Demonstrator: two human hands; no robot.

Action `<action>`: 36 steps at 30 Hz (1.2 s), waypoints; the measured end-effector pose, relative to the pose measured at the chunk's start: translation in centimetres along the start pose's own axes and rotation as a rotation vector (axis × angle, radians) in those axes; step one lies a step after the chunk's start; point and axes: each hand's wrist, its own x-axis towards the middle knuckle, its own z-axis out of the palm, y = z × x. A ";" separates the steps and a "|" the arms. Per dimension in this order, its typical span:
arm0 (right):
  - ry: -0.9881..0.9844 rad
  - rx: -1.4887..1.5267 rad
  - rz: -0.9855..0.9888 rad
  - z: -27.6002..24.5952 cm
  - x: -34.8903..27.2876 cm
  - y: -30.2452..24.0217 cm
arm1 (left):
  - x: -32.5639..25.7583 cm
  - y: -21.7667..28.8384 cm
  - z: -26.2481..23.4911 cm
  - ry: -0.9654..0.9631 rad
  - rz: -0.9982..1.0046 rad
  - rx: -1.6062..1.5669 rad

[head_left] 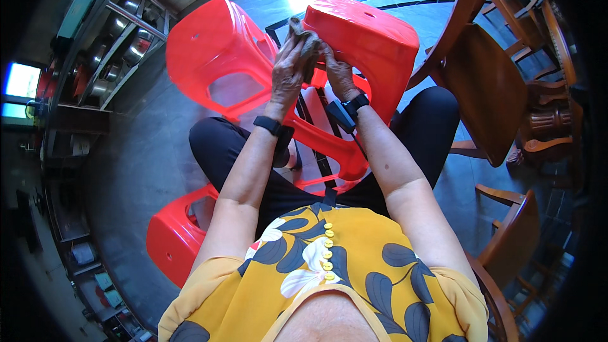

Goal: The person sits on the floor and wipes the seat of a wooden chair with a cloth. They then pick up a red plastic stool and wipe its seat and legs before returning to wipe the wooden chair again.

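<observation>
A crumpled grey-brown cloth (308, 44) is gripped in my left hand (288, 75), pressed close to the side of a red plastic stool (364, 25). That stool is tipped between my knees, its seat turned away from me. On the other side of the cloth, my right hand (341, 78) grips the near edge of this stool, its fingertips close to the cloth; part of the grip is hidden. Left of my hands stands another red plastic stool (206, 41), tilted in view. Dark bands with small devices sit on both wrists.
A third red stool (171, 244) is by my left side. Metal shelving (117, 44) with pots lines the left wall. Wooden chairs (484, 88) and a round wooden table edge (453, 31) are at the right. The floor (139, 152) is grey tile.
</observation>
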 end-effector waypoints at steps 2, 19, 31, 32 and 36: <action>-0.063 0.003 0.210 -0.1 -0.6 0.2 | 1.0 0.5 0.2 -0.008 0.119 0.166; 0.020 0.557 0.227 -3.1 -2.7 -1.6 | -0.5 1.7 2.5 0.025 0.145 0.187; -0.022 0.698 0.229 -4.2 -2.3 -0.9 | 0.0 5.1 2.7 -0.074 0.157 0.336; -0.019 0.685 0.254 -3.9 -2.4 -1.2 | -0.1 4.5 2.4 -0.044 0.108 0.274; 0.074 0.664 0.294 -2.9 -2.8 -2.0 | -1.7 1.6 1.9 0.064 0.016 0.296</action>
